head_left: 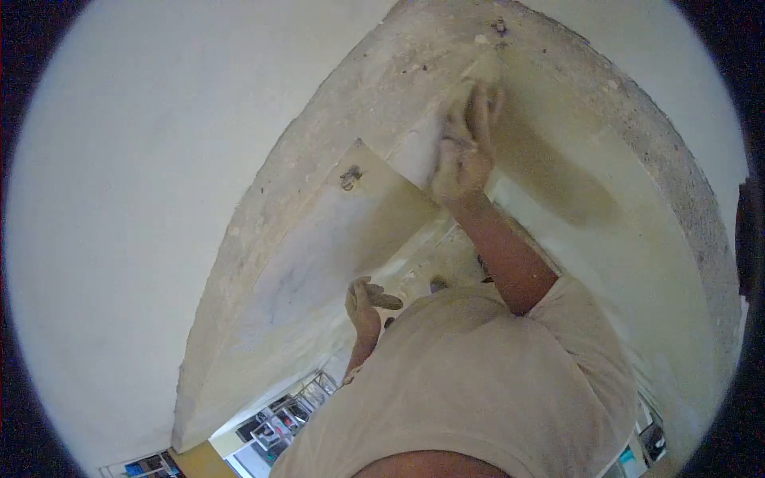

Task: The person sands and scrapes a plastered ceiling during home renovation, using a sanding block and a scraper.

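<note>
My right hand (464,143) is raised against the upper wall near the corner, its fingers bent and smeared by motion. Whether something is in it I cannot make out. Beside it lies a pale, smooth wall panel (414,159). My left hand (368,296) hangs lower, near the left wall surface, with dusty fingers stretched out. Nothing plainly shows in its grip. Between the hands, a light marbled panel (319,247) covers part of the wall, and a small hole with wire ends (349,177) breaks its upper part.
Rough grey plaster (255,199) borders the panels. Another pale panel (637,207) stands on the right, with a shadow across it. More wires (500,26) poke out at the top. Shelves with assorted items (279,422) appear at the lower left.
</note>
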### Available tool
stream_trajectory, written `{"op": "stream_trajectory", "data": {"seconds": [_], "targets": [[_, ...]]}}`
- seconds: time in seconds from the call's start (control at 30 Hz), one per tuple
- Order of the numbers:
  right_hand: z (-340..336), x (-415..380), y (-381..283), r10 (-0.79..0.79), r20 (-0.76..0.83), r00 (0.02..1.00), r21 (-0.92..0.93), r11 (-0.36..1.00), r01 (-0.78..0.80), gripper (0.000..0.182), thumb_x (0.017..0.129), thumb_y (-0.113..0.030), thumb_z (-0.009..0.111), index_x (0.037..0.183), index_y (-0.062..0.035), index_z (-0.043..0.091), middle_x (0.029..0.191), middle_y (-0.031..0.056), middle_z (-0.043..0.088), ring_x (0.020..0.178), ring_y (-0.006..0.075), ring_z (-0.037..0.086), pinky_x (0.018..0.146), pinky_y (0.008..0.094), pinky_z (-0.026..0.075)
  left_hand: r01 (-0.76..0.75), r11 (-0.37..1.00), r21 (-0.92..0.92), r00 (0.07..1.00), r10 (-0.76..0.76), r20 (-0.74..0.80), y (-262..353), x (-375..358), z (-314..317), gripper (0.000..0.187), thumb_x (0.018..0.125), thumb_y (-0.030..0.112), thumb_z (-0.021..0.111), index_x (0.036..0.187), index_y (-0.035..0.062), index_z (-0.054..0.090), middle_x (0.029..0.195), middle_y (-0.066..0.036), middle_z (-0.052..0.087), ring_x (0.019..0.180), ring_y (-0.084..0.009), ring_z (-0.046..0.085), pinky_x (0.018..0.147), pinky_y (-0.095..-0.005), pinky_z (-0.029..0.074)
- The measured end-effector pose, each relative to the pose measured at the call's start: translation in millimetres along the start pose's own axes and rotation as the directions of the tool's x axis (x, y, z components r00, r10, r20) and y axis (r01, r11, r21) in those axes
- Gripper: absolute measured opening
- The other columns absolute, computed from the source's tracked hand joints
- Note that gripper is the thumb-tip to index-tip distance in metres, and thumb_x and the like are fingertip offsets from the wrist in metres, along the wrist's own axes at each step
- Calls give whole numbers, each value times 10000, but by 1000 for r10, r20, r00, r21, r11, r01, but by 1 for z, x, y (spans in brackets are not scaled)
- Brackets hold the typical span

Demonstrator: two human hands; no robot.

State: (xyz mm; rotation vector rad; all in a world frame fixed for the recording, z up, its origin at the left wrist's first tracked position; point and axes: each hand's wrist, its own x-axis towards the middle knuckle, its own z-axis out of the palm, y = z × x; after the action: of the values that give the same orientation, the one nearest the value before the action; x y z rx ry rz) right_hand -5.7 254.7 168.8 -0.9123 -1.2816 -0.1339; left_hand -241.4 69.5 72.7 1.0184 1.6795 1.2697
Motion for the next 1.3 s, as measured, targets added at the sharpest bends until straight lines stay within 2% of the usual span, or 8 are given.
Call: {"op": "stream_trajectory", "data": {"seconds": [0.07, 0.4, 0.67, 0.8, 1.0, 1.1, 1.2, 1.3], "targets": [[-3, -25, 6, 240, -23, 970, -54, 969, -241, 407, 903, -294, 353, 1195, -78, 536, 1425, 210, 254, 1306, 512, 91, 1029, 616, 14, 96, 987, -128, 995, -97, -4, 1, -5, -1, 340, 943, 309, 431, 991, -10, 536, 735, -103, 588, 655, -175, 567, 631, -301, 455], [-2, -17, -20, 39, 118, 992, -43, 998, -34, 402, 848, -215, 476, 1209, -43, 514, 1378, 246, 315, 1300, 477, 183, 1038, 580, 110, 68, 997, -35, 997, -69, -16, -14, 4, -4, 348, 937, 319, 436, 989, -10, 537, 730, -116, 592, 642, -197, 586, 631, -309, 460], [-14, 4, -29, 34, 124, 992, -135, 991, -17, 282, 831, -103, 511, 1053, 59, 575, 1045, 296, 534, 977, 429, 508, 852, 515, 364, 32, 999, -14, 999, -32, 15, -14, 7, -8, 368, 934, 333, 441, 995, -19, 526, 728, -120, 596, 631, -197, 591, 612, -323, 471], [-15, 21, -28, 185, 99, 978, -228, 961, -159, 214, 836, -78, 508, 974, 60, 597, 870, 284, 561, 807, 402, 550, 741, 483, 402, -22, 999, -26, 999, 22, 29, -18, 4, -14, 365, 933, 333, 446, 995, -18, 521, 724, -115, 593, 627, -202, 594, 609, -324, 475], [-22, 24, -41, -41, 80, 996, -168, 984, 54, 211, 874, -120, 487, 923, 52, 599, 821, 284, 567, 723, 426, 564, 700, 450, 437, 128, 982, -141, 992, -126, 28, 0, 5, -3, 354, 929, 328, 460, 997, -15, 513, 718, -113, 588, 589, -222, 606, 579, -331, 479], [-24, 29, -46, 688, 221, 691, -133, 723, -678, 280, 891, -194, 482, 965, 48, 602, 909, 287, 567, 845, 404, 573, 765, 440, 433, -5, 999, -38, 1000, 5, 6, -8, 7, -4, 345, 930, 324, 457, 1001, -11, 496, 710, -119, 578, 517, -244, 603, 517, -323, 475], [-14, 6, -43, 246, 94, 965, -422, 888, -186, 355, 908, -262, 467, 1017, 56, 584, 976, 275, 562, 921, 364, 572, 801, 420, 430, 74, 983, -167, 997, -67, 42, 5, 9, 6, 331, 932, 313, 455, 1001, -9, 498, 707, -121, 579, 527, -235, 604, 535, -318, 474], [-22, 24, -40, 321, 26, 947, -211, 927, -309, 242, 861, -206, 519, 909, 17, 600, 768, 221, 585, 637, 369, 581, 577, 442, 465, 137, 981, -138, 988, -126, 87, -5, 8, 3, 327, 933, 303, 448, 1002, -11, 504, 706, -119, 580, 558, -225, 607, 552, -310, 472]]}}
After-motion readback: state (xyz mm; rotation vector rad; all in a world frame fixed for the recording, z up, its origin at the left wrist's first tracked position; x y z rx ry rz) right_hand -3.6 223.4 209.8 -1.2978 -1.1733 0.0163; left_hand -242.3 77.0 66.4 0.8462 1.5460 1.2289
